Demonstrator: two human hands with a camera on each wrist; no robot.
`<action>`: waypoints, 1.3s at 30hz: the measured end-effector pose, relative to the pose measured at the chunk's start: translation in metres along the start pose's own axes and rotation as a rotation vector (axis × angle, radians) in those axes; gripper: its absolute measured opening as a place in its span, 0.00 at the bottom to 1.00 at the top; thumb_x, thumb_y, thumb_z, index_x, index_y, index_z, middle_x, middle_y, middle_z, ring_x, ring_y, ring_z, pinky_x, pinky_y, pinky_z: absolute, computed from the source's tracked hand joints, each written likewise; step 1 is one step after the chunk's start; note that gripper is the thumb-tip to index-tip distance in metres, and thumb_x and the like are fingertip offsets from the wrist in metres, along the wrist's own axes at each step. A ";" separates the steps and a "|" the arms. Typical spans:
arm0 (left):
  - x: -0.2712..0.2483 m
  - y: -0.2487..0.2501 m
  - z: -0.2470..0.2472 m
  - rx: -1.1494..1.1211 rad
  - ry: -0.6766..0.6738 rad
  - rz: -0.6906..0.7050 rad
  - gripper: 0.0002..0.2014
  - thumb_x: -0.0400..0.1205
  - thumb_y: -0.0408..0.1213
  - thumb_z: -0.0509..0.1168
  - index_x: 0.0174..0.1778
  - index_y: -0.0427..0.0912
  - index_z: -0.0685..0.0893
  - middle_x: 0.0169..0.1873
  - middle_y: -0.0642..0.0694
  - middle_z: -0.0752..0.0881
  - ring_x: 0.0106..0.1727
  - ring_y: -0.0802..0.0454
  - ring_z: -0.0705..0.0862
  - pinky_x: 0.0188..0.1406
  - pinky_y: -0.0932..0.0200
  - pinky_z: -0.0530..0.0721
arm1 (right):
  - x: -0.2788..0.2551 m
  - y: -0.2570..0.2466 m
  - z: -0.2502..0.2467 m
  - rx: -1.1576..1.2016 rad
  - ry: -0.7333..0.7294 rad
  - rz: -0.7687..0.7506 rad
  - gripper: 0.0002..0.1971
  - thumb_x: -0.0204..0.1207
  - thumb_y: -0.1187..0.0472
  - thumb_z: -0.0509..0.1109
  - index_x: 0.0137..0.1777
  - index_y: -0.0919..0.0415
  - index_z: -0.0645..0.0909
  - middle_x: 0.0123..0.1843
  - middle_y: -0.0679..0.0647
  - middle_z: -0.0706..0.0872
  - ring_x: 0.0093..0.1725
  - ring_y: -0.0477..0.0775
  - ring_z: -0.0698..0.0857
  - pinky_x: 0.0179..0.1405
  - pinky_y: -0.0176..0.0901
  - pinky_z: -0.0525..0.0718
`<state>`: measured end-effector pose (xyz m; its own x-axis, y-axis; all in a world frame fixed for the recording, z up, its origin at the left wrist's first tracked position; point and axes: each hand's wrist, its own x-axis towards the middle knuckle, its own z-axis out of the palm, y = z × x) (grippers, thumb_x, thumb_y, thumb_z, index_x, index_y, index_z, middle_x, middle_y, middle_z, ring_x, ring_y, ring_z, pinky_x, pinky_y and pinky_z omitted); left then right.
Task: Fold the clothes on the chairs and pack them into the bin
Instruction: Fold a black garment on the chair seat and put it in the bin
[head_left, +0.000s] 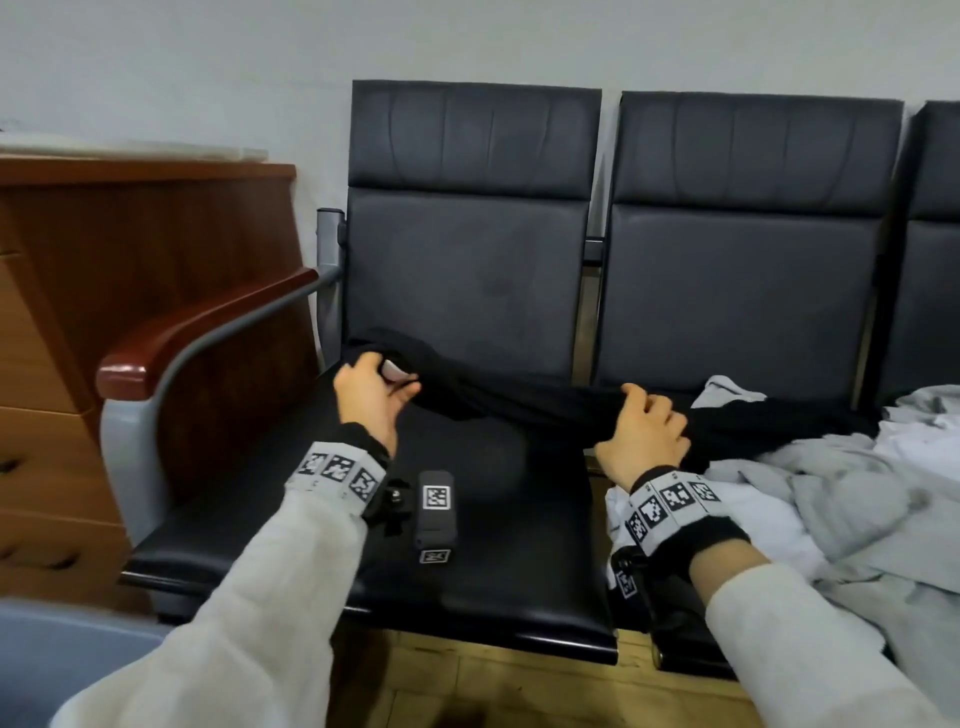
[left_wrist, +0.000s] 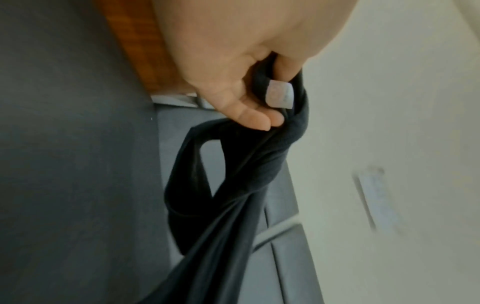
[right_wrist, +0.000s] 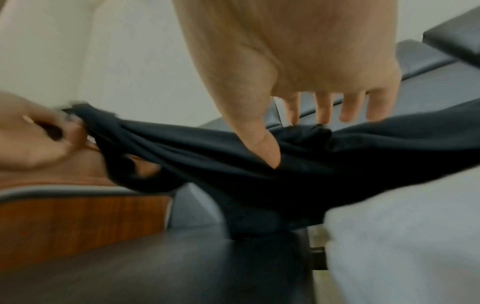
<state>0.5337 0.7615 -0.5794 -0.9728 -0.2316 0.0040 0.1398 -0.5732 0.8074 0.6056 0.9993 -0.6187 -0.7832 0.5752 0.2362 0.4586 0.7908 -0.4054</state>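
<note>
Against a pale wall stands a row of padded black chairs (head_left: 467, 291) with smooth, leather-like seats and backs on a grey metal frame; the leftmost has a curved reddish wooden armrest (head_left: 197, 332). A brown wooden cabinet (head_left: 104, 291) stands just beside that armrest. A black garment (head_left: 519, 410) of soft, thin knit is stretched, bunched into a twisted rope, above the back of the left seat and across the gap to the next chair. The left hand (head_left: 371, 395) grips its end, fingers curled round the cloth by a small white label (left_wrist: 279, 95). The right hand (head_left: 644, 436) clutches the middle, thumb tucked into the folds. Rumpled grey and white clothes (head_left: 831, 499) heap on the right seat, touching the garment. The front half of the left seat lies bare.
</note>
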 end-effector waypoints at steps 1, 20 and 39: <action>0.003 0.009 -0.006 -0.028 0.028 0.003 0.10 0.82 0.28 0.54 0.37 0.42 0.74 0.27 0.43 0.76 0.21 0.53 0.80 0.20 0.66 0.81 | 0.005 0.007 0.004 -0.007 0.037 0.000 0.39 0.69 0.59 0.74 0.79 0.52 0.59 0.75 0.60 0.64 0.73 0.68 0.64 0.68 0.61 0.68; 0.020 -0.029 -0.102 1.731 -0.117 -0.338 0.43 0.68 0.60 0.73 0.74 0.41 0.69 0.74 0.37 0.68 0.74 0.38 0.69 0.73 0.45 0.72 | -0.008 -0.041 0.046 0.061 -0.558 -0.214 0.12 0.69 0.48 0.78 0.43 0.53 0.81 0.40 0.45 0.82 0.48 0.49 0.82 0.47 0.38 0.78; 0.057 -0.009 -0.058 0.627 -0.049 0.117 0.10 0.84 0.44 0.59 0.45 0.42 0.80 0.47 0.41 0.84 0.50 0.46 0.81 0.59 0.47 0.81 | 0.006 -0.051 0.023 1.459 -0.526 0.073 0.13 0.82 0.65 0.64 0.63 0.67 0.83 0.57 0.63 0.89 0.58 0.60 0.88 0.60 0.53 0.84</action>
<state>0.4873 0.7080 -0.6208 -0.9670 -0.2199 0.1286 0.1260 0.0257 0.9917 0.5674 0.9576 -0.6171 -0.9755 0.2189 -0.0203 -0.0468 -0.2969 -0.9538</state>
